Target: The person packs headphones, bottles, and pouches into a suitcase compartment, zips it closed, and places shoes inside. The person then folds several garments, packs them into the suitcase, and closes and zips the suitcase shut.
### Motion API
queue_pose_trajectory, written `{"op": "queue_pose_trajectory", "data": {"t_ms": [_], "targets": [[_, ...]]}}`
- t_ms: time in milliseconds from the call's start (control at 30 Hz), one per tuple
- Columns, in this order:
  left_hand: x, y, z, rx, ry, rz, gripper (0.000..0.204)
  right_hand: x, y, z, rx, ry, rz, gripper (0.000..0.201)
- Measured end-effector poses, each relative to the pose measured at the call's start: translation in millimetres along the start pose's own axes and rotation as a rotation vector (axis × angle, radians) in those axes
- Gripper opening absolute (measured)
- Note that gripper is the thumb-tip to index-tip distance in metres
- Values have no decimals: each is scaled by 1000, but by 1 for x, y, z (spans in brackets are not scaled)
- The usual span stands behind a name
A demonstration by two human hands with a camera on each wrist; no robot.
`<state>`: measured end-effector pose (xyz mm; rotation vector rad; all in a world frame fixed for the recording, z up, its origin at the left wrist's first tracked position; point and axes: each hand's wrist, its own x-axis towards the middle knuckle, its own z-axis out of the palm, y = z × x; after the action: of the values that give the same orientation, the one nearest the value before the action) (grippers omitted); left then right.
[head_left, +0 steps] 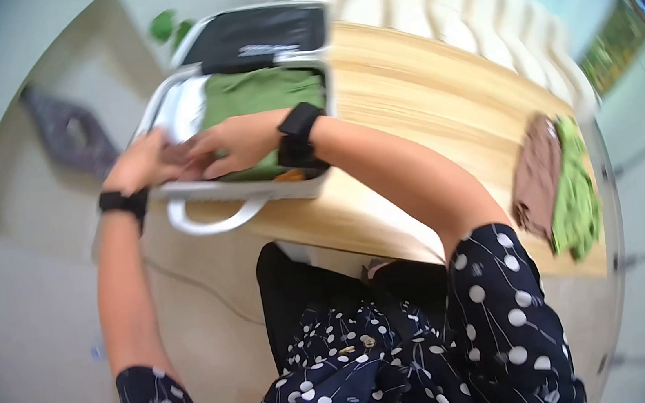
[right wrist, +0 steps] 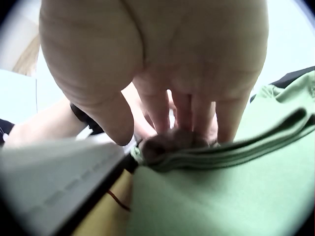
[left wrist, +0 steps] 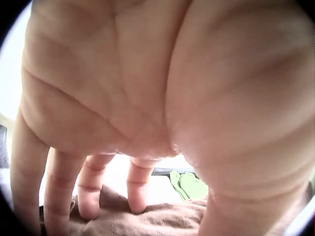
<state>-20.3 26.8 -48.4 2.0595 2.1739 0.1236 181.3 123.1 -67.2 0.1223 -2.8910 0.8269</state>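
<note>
In the head view, an open white suitcase point(head_left: 287, 186) holds a folded green garment point(head_left: 262, 93), white cloth point(head_left: 184, 109) and a brown cloth point(head_left: 187, 168) at its near left corner. The left hand point(head_left: 137, 163) touches this brown cloth; in the left wrist view its spread fingers point(left wrist: 89, 189) rest on the brown fabric point(left wrist: 167, 216). From the other side, the right hand point(head_left: 244, 140) reaches across the green garment. Its extended fingers point(right wrist: 184, 110) press down on the brown cloth point(right wrist: 172, 140), next to folded green fabric point(right wrist: 231, 187) in the right wrist view.
A brown garment point(head_left: 537, 175) and a light green one point(head_left: 575, 195) lie at the right end of the wooden table point(head_left: 399, 100). The suitcase's dark-lined lid point(head_left: 258, 36) stands raised at the back. A grey item point(head_left: 69, 130) is at the left.
</note>
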Motion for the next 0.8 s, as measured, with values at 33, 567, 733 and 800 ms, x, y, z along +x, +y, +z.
{"op": "queue_pose_trajectory", "data": {"t_ms": [33, 567, 733, 800], "targets": [[-2, 9, -11, -80, -76, -54, 53, -14, -11, -14, 14, 40, 81, 38], [38, 347, 51, -943, -100, 710, 25, -459, 27, -48, -651, 985, 1644, 61], [82, 369, 106, -1355, -484, 385, 33, -518, 11, -7, -502, 883, 1990, 57], [95, 374, 125, -1492, -556, 340, 36, -512, 7, -9, -460, 805, 1831, 49]]}}
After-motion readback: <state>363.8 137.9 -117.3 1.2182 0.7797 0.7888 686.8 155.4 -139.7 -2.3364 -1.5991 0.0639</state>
